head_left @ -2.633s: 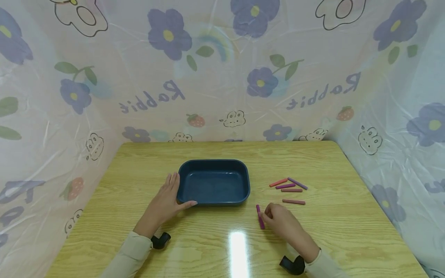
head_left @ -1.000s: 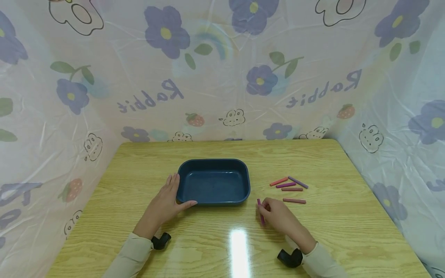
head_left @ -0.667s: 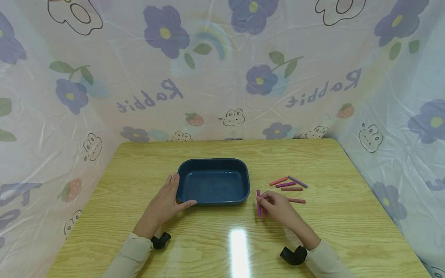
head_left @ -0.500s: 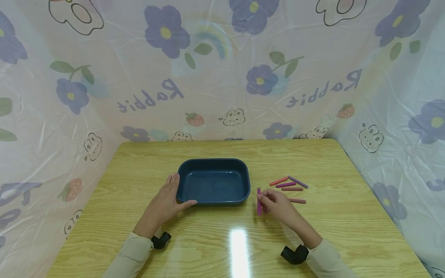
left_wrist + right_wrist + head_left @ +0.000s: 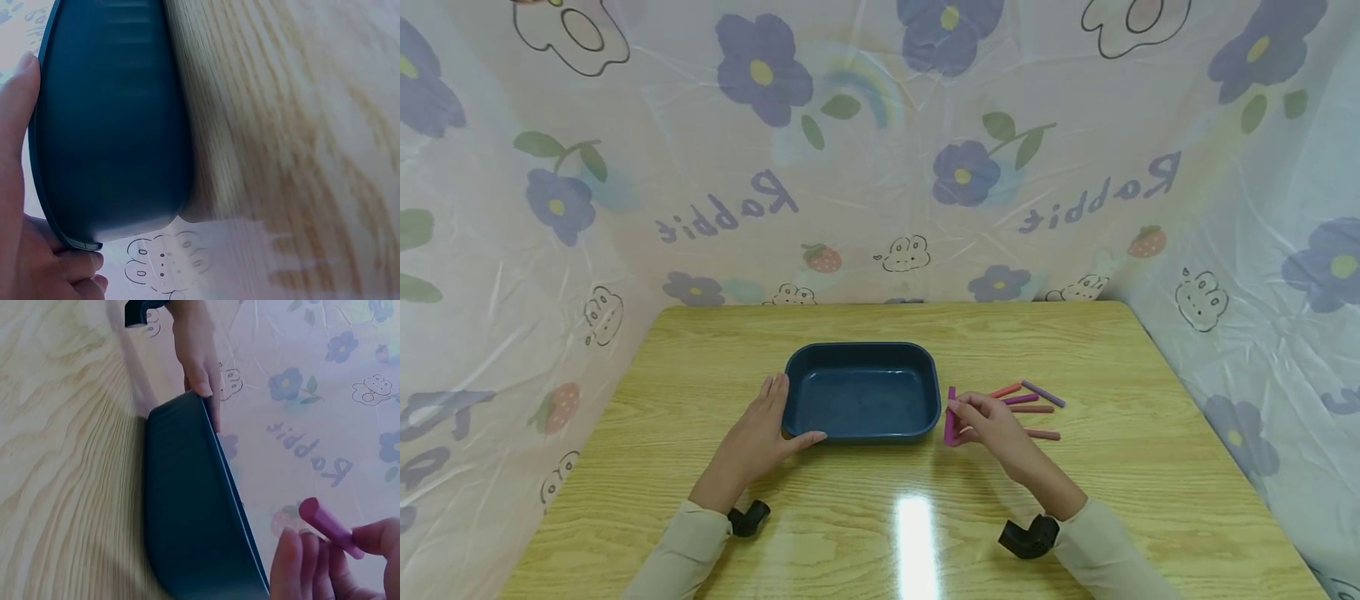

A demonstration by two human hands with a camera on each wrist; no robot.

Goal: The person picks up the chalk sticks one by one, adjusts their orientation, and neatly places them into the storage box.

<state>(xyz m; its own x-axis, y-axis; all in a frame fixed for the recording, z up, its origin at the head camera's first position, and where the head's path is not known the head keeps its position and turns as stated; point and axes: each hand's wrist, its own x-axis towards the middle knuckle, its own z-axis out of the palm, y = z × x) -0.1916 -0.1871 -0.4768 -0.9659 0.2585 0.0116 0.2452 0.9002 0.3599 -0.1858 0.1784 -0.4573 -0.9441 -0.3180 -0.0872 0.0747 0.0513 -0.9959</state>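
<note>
Dark blue was the colour of the tray [image 5: 861, 404], which was set on the yellow wood counter [image 5: 1150, 467]. Its left side and its front left corner were touched by the left hand [image 5: 760, 433], with the thumb spread wide from the straight fingers. A pink-purple stick [image 5: 950, 428] was pinched by the right hand [image 5: 1000, 427], between the thumb and fingers. It was held up just beside the right wall of the tray, on the outside.

More sticks were laid on the counter, to the right of the tray. An orange-red stick [image 5: 1007, 389], a second pink-purple stick [image 5: 1022, 400] and a brownish-pink stick [image 5: 1037, 409] were partly hidden by the right hand. A purple stick [image 5: 1043, 393] was seen whole, laid at a slant. Nearer the front, another brownish-pink stick [image 5: 1045, 435] was partly covered too.

Both arms were covered by cream sleeves [image 5: 681, 546], and a bent black piece [image 5: 1028, 537] was seen by each wrist. Behind the counter, a pale cloth [image 5: 865, 167] was covered with flowers, bunnies and strawberries.
</note>
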